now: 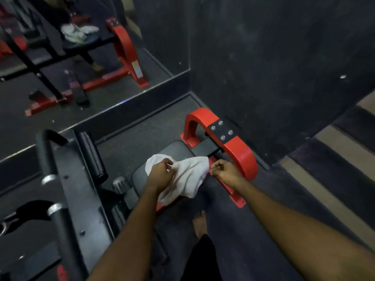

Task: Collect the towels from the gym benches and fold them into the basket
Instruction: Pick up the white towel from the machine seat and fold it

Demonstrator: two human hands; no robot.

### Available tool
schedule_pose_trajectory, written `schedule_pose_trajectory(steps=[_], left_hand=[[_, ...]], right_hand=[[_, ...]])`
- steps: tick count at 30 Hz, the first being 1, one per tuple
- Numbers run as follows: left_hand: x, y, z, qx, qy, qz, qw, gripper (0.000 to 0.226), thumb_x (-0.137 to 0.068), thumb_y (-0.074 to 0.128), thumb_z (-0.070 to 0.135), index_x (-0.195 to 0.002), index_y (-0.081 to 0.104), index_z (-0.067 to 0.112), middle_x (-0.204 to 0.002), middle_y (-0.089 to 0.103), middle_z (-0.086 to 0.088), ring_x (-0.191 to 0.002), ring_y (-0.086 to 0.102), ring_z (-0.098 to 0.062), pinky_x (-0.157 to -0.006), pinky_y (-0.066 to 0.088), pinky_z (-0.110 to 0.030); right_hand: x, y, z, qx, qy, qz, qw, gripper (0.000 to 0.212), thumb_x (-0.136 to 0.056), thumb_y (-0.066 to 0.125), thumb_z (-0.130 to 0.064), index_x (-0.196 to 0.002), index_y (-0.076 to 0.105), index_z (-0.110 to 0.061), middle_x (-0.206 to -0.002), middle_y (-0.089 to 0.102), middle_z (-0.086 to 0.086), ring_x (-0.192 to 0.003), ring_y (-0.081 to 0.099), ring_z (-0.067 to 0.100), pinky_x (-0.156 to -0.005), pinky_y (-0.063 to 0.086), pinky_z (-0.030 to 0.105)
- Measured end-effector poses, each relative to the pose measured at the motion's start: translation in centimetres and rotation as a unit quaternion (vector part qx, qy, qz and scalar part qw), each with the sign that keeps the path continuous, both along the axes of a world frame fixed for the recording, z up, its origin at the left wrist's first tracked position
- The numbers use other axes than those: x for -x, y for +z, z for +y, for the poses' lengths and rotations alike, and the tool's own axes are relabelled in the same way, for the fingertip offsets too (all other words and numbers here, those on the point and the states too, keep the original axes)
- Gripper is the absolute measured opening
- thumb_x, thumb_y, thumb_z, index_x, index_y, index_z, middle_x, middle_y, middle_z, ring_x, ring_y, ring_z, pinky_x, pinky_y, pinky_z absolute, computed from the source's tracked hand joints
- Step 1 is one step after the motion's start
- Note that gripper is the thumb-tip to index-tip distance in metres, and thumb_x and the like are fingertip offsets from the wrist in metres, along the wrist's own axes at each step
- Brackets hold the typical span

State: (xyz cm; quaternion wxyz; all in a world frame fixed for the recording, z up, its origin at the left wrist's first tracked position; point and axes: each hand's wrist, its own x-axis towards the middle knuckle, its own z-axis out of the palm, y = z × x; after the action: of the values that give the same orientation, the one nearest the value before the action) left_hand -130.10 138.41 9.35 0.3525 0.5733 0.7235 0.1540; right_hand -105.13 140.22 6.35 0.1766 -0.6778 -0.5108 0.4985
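Towel (pixel 187 175) hangs above the bench (pixel 142 173), pinched by left hand (pixel 161 172) and right hand (pixel 222 169). Risk: slack lower edge may drag on the floor (pixel 125 142) or slip either grip.

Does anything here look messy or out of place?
Only mildly. The white towel is crumpled, held up between the left hand and right hand above the black bench seat. No basket is in view. Nothing looks spilled or broken.

The towel (pixel 188 175) is white. The bench pad (pixel 172 149) is black. The curved frame (pixel 233 142) is bright red with a black plate. The floor (pixel 334 159) has dark and tan stripes.
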Motion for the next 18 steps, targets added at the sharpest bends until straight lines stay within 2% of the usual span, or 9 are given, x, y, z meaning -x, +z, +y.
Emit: schedule_pose_trajectory(steps=[4,7,9,11,13,14,16,18], left_hand=[[1.5,-5.1,5.3,0.066,0.004,0.008,0.998,0.032,-0.082,0.069,0.026,-0.110,0.062,0.013,-0.104,0.069,-0.009,-0.098,0.062,-0.027,-0.079,0.042,-0.029],[1.8,-9.7,7.6,0.100,-0.036,0.078,0.991,0.064,-0.069,0.068,0.048,-0.127,0.054,0.027,-0.125,0.059,-0.009,-0.111,0.054,-0.032,-0.093,0.044,-0.039],[1.4,-12.1,7.9,0.141,-0.043,0.114,0.983,0.078,-0.063,0.069,0.058,-0.134,0.044,0.034,-0.132,0.050,-0.006,-0.117,0.047,-0.032,-0.095,0.044,-0.047],[0.9,-13.5,8.0,0.163,-0.036,0.160,0.973,0.066,-0.069,0.068,0.047,-0.128,0.042,0.033,-0.125,0.048,-0.004,-0.116,0.044,-0.032,-0.091,0.043,-0.051],[0.8,-14.0,8.3,0.154,0.001,0.188,0.970,0.038,-0.077,0.056,0.028,-0.115,0.051,0.026,-0.116,0.051,-0.003,-0.114,0.044,-0.030,-0.090,0.040,-0.052],[0.9,-13.8,8.4,0.150,0.011,0.197,0.969,0.032,-0.078,0.051,0.023,-0.109,0.056,0.023,-0.112,0.054,-0.002,-0.112,0.044,-0.028,-0.090,0.037,-0.051],[1.2,-13.1,8.7,0.144,0.006,0.196,0.970,0.025,-0.077,0.046,0.022,-0.098,0.060,0.022,-0.101,0.060,0.001,-0.108,0.045,-0.025,-0.087,0.034,-0.048],[1.7,-11.7,8.8,0.124,0.013,0.177,0.976,0.014,-0.080,0.046,0.022,-0.090,0.055,0.024,-0.093,0.062,0.002,-0.106,0.048,-0.024,-0.087,0.032,-0.046]], right_hand=[[2.4,-5.0,6.5,0.049,0.051,-0.013,0.997,0.029,-0.078,0.075,-0.013,-0.105,0.067,-0.014,-0.106,0.068,0.000,-0.102,0.065,0.020,-0.092,0.050,0.033],[3.8,-9.2,10.4,0.076,0.094,-0.040,0.992,0.048,-0.079,0.073,-0.014,-0.124,0.058,-0.014,-0.115,0.058,-0.004,-0.112,0.056,0.016,-0.100,0.043,0.030],[4.5,-11.9,12.0,0.094,0.091,-0.079,0.988,0.068,-0.077,0.073,-0.018,-0.139,0.045,-0.014,-0.132,0.054,0.004,-0.125,0.051,0.022,-0.107,0.040,0.037],[5.3,-13.7,12.9,0.131,0.051,-0.088,0.986,0.088,-0.077,0.074,-0.016,-0.150,0.026,-0.013,-0.149,0.040,0.013,-0.136,0.041,0.029,-0.113,0.035,0.039],[5.8,-14.3,13.2,0.177,0.027,-0.075,0.981,0.101,-0.078,0.075,-0.012,-0.154,0.010,-0.014,-0.153,0.033,0.016,-0.138,0.040,0.031,-0.111,0.034,0.038],[5.8,-14.6,13.2,0.194,0.033,-0.074,0.978,0.102,-0.078,0.076,-0.012,-0.155,0.008,-0.014,-0.152,0.035,0.016,-0.136,0.042,0.032,-0.110,0.035,0.038],[5.3,-14.7,13.2,0.198,0.065,-0.087,0.974,0.091,-0.077,0.078,-0.015,-0.151,0.025,-0.011,-0.147,0.044,0.016,-0.130,0.049,0.031,-0.107,0.039,0.036],[4.9,-13.6,13.6,0.185,0.110,-0.103,0.971,0.065,-0.074,0.078,-0.015,-0.134,0.052,-0.009,-0.134,0.059,0.014,-0.119,0.058,0.028,-0.101,0.046,0.033]])
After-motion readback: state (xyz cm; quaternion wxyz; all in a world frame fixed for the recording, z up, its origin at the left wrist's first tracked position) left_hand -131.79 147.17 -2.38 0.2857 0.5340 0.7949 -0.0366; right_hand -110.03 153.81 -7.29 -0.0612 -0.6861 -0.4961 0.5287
